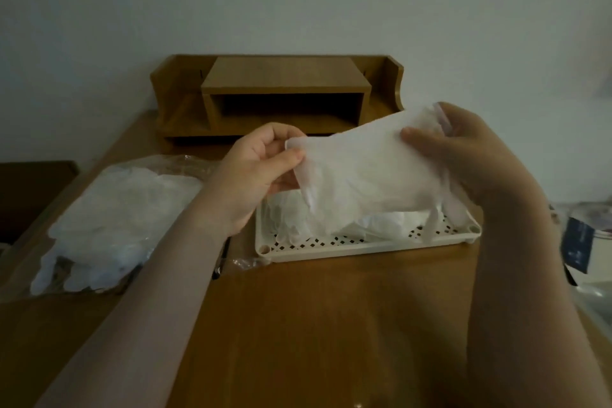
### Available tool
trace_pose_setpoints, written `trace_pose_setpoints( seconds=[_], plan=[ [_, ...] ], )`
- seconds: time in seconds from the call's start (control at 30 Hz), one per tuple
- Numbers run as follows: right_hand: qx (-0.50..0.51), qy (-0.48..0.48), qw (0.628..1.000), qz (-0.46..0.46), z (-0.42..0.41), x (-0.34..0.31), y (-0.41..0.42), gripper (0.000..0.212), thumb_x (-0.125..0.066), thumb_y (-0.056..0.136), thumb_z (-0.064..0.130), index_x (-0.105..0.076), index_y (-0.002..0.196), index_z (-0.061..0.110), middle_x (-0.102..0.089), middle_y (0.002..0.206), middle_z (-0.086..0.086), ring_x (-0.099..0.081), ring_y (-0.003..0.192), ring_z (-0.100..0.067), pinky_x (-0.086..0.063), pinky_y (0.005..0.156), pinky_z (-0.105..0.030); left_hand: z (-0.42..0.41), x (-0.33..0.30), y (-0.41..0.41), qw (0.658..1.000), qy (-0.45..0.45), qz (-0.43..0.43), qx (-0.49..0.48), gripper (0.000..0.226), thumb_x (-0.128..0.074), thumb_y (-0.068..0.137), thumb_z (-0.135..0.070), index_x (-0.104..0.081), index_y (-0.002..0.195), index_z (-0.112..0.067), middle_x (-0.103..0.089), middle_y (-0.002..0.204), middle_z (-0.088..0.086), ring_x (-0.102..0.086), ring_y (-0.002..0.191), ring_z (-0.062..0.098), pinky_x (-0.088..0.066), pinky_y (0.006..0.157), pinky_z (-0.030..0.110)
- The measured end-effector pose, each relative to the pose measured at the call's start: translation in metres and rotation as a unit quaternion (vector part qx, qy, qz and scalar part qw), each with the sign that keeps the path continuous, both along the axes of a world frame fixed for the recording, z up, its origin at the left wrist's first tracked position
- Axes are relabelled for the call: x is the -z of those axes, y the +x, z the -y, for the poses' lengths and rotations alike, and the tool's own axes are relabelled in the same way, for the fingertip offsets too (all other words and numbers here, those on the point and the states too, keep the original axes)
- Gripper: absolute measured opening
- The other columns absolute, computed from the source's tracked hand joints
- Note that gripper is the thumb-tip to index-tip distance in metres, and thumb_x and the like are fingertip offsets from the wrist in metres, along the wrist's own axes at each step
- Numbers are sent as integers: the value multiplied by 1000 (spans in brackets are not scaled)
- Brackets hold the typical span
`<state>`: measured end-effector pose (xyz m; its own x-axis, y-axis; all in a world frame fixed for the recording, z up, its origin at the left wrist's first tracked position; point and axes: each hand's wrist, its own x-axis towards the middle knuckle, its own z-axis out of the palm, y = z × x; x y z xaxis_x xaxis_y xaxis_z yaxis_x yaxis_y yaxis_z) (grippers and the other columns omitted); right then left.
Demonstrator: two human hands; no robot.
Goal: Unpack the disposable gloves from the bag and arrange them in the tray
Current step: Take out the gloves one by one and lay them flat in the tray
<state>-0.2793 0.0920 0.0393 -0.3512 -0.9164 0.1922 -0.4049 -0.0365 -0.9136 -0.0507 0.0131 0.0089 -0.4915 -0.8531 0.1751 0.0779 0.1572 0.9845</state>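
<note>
Lying at far left on the bench point(331, 325): bag point(119, 219), gloves still inside. Left hand point(255, 175) pinching one edge of a glove point(364, 175), right hand point(463, 149) pinching the other, stretching it flat above the tray point(364, 247), likely for neat stacking on gloves already there. Standing behind: wooden shelf point(281, 99). Crowding the right edge: blurred packaging point(579, 242).
</note>
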Motion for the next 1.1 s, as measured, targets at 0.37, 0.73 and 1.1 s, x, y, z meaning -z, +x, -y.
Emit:
trace_pose_setpoints(
  seconds=[0.37,0.73,1.1],
  plan=[
    [89,139,975,-146,56,66,-39,32,-60,91,18,-53,122,17,-56,110,-1,-53,89,-18,-40,64,-22,28,37,-42,899,-177,380,-130,22,-44,99,-21,-54,118,-19,-51,84,-13,-61,72,16,-49,58,27],
    [207,128,938,-246,75,77,-33,35,-42,99,16,-47,134,17,-53,131,-9,-47,119,-30,-42,97,-42,58,46,-44,846,-208,460,-174,39,-43,99,-26,-39,136,-14,-61,96,4,-59,77,19,-48,65,33],
    [-87,121,971,-189,73,67,85,45,-35,100,14,-31,145,7,-31,150,-11,-34,135,-26,-30,107,-33,13,49,-64,887,-190,420,30,43,-46,93,3,-37,133,-10,-47,132,3,-46,122,19,-33,107,21]
  ],
)
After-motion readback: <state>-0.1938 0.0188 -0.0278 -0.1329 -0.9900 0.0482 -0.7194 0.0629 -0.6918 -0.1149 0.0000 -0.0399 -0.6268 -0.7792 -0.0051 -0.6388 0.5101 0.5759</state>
